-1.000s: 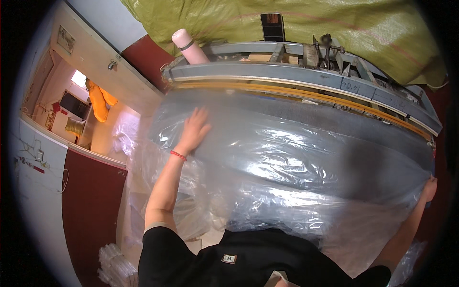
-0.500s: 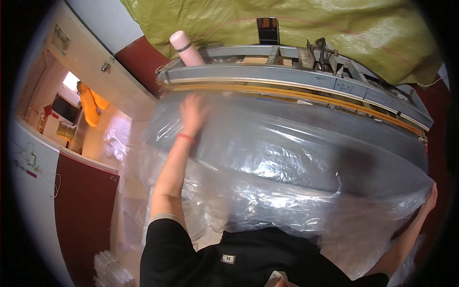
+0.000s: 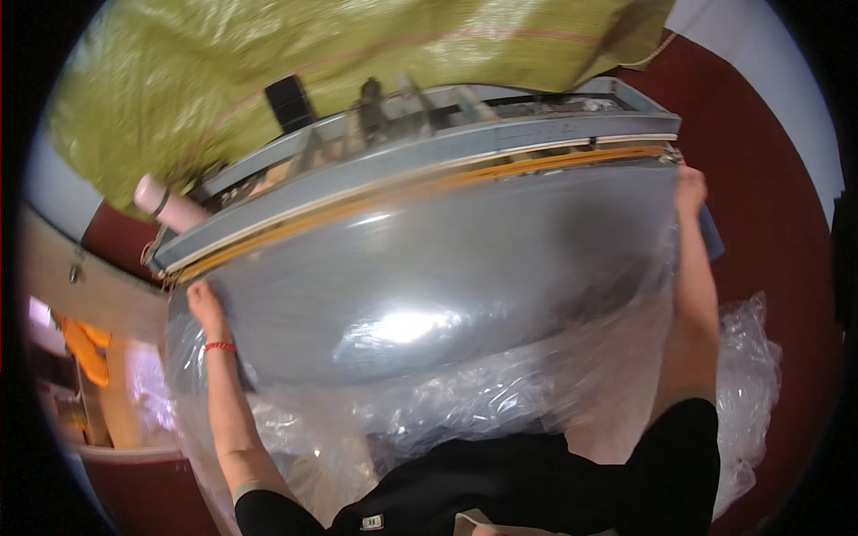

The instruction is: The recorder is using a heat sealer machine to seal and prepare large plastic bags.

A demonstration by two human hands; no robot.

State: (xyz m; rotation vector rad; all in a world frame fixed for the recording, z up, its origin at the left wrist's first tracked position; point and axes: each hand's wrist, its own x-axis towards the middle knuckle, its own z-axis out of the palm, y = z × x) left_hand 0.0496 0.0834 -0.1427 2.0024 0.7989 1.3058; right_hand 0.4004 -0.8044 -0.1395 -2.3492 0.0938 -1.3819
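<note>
A clear plastic sheet (image 3: 500, 259) lies stretched over the grey work surface, smooth in its far part and crumpled towards my body. At the sheet's left edge, close to the machine's left end, my left hand (image 3: 206, 305) is closed on the plastic. My right hand (image 3: 689, 190) grips the opposite edge at the far right corner, beside the end of the bar. Just beyond the sheet runs a long machine with a grey metal bar (image 3: 429, 154) and an orange strip (image 3: 402, 188) along its near side. Fingertips of both hands are partly hidden.
A pink bottle (image 3: 170, 204) leans at the machine's left end, and a dark phone-like slab (image 3: 290, 103) rests against the yellow-green woven sheet (image 3: 375, 40) behind. More crumpled plastic (image 3: 746, 393) lies at the right. A door (image 3: 98, 268) stands at the left.
My view has turned. My right hand has moved from the near right corner to the far right one. My left hand, open before, now grips the left edge, and the sheet is smoother.
</note>
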